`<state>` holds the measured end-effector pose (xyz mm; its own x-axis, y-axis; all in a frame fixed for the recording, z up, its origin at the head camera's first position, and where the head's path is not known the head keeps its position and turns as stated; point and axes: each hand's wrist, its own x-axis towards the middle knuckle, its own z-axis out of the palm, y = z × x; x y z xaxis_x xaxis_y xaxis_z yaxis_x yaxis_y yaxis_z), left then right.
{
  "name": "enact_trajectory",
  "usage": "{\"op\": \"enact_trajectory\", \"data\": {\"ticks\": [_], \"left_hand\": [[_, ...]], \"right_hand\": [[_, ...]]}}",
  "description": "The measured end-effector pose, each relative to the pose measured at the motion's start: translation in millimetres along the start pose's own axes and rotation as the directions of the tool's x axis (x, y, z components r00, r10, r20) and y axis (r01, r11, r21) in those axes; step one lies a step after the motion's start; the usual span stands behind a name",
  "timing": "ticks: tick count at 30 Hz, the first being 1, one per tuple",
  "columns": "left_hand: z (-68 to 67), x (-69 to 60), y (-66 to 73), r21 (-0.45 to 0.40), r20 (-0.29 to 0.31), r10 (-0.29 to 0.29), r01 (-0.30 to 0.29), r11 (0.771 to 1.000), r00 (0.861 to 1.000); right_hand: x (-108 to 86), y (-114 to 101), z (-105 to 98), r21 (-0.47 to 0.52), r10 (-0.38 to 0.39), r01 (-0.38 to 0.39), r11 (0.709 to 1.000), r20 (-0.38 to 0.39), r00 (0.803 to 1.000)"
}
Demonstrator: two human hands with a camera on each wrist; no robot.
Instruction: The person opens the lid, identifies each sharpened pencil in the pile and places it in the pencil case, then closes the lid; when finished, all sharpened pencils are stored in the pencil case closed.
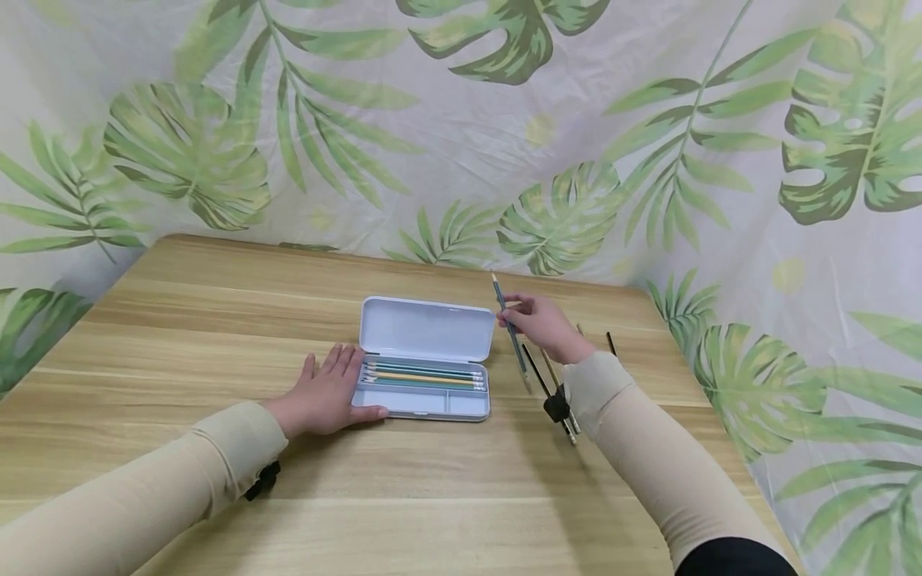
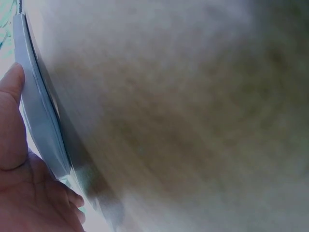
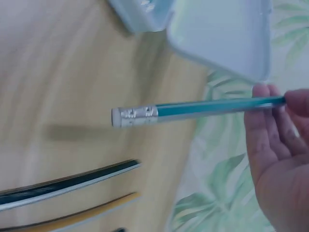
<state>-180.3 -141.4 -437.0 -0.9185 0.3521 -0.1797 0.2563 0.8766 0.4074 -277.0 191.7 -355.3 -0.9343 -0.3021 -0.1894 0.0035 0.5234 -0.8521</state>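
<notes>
A light blue pencil case [image 1: 421, 405] lies on the table with its lid [image 1: 426, 330] raised. Several green and yellow pencils [image 1: 425, 374] lie side by side in its back compartment. My left hand [image 1: 324, 396] rests flat at the case's left end, fingers straight, thumb along the front edge; the left wrist view shows the thumb touching the case [image 2: 41, 106]. Right of the lid, my right hand [image 1: 540, 324] pinches a teal pencil [image 1: 511, 330] between thumb and fingers, above the table. Its white eraser end [image 3: 135, 116] points away from the hand in the right wrist view.
Under and beside the right forearm lie loose pencils: a black one [image 3: 67, 183], a yellow one [image 3: 91, 214] and another dark one [image 1: 611, 344], partly hidden by the arm. A leaf-patterned cloth [image 1: 461, 144] hangs behind the wooden table [image 1: 216, 320].
</notes>
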Motion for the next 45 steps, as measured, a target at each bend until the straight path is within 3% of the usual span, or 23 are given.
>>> {"op": "enact_trajectory", "data": {"ticks": [7,13,19,27,36,42,45], "left_hand": [[-1.5,-0.1,0.5,-0.005,0.0,-0.003,0.003,1.0,1.0],[-1.6,-1.0,0.4,-0.008,-0.004,-0.001,0.001,1.0,1.0],[-0.7,-0.7,-1.8,-0.03,-0.006,-0.001,0.0,1.0,1.0],[-1.9,0.4,-0.1,-0.007,0.011,-0.006,0.006,1.0,1.0],[0.0,2.0,-1.6,0.008,0.016,-0.01,0.009,1.0,1.0],[-1.7,-0.4,0.5,0.009,0.011,-0.007,0.007,1.0,1.0],[-2.3,-1.5,0.7,0.011,0.01,-0.005,0.005,1.0,1.0]], "right_hand": [[13.8,-28.1,18.9,-0.187,-0.133,0.16,0.969,0.151,0.979],[24.1,-37.6,42.5,-0.258,-0.145,0.213,0.942,0.258,0.955],[30.1,-43.5,60.7,-0.353,-0.168,0.292,0.889,0.341,0.925],[33.3,-47.5,75.8,-0.403,-0.126,0.303,0.864,0.41,0.904],[42.0,-43.5,90.0,-0.466,-0.099,0.347,0.814,0.477,0.873],[43.8,-38.8,97.5,-0.509,-0.092,0.394,0.765,0.52,0.849],[43.7,-36.4,100.4,-0.508,-0.085,0.398,0.764,0.531,0.843]]}}
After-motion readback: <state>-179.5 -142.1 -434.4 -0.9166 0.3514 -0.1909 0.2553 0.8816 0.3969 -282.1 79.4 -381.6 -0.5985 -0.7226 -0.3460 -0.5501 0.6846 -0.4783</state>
